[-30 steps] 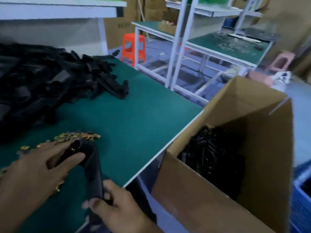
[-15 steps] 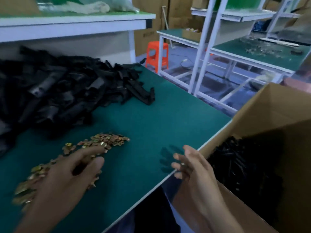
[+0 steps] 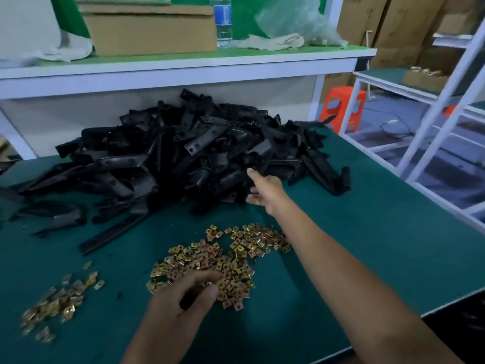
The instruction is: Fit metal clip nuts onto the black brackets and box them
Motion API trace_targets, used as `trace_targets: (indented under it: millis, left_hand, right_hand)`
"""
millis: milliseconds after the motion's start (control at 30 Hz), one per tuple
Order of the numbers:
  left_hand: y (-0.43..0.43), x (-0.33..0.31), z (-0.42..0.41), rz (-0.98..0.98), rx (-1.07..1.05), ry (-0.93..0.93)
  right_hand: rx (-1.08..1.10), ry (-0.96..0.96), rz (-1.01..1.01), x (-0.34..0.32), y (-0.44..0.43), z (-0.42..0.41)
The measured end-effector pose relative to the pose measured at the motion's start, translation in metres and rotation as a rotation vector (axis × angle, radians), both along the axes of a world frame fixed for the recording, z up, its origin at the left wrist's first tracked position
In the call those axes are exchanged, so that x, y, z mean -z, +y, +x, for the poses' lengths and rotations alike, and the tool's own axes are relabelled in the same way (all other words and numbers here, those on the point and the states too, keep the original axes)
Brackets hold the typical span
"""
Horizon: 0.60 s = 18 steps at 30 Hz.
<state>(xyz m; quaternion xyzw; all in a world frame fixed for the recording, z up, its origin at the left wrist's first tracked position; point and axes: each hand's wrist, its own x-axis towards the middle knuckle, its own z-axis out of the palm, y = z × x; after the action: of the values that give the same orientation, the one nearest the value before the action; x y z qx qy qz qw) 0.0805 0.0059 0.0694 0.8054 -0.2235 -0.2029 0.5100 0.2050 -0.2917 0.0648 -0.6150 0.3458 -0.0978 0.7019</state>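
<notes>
my right hand (image 3: 266, 191) is stretched out, fingers straight and loosely spread, at the near edge of the black brackets (image 3: 183, 158) heaped at the back of the green table (image 3: 367, 232). my left hand (image 3: 181, 308) rests on the clip nuts (image 3: 231, 261) piled nearer me, fingers curled toward the thumb; i cannot tell if they pinch one.

The brackets (image 3: 199, 153) are black moulded plastic, smooth with a low sheen. The clip nuts (image 3: 215, 261) are thin sheet metal, yellow-gold plated and glossy. The surface (image 3: 367, 232) has a dark green matt covering. The shelf box (image 3: 152, 30) is brown matt cardboard. The bottle (image 3: 223, 22) is clear plastic. The bag (image 3: 296, 19) is crinkled translucent film. The stool (image 3: 341, 106) is glossy orange plastic.
</notes>
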Motion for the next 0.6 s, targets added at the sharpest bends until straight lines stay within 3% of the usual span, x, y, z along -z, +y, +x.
trace_targets:
  millis: [100,233,367,600]
  left_hand:
    - [0.002,0.004,0.007,0.034,-0.003,-0.027]
    - [0.007,0.004,0.015,0.071,-0.008,-0.051]
    - [0.003,0.01,0.024,0.103,-0.078,-0.117]
    - [-0.051,0.034,0.067,0.313,-0.076,-0.551]
  right_hand:
    - [0.113,0.031,-0.047,0.006,-0.006,0.031]
    - [0.162,-0.023,0.085,0.007,-0.014,0.025]
    - [0.101,-0.233,0.285,0.001,0.0,-0.051]
    - [-0.074,-0.343,0.342,0.016,0.058,-0.198]
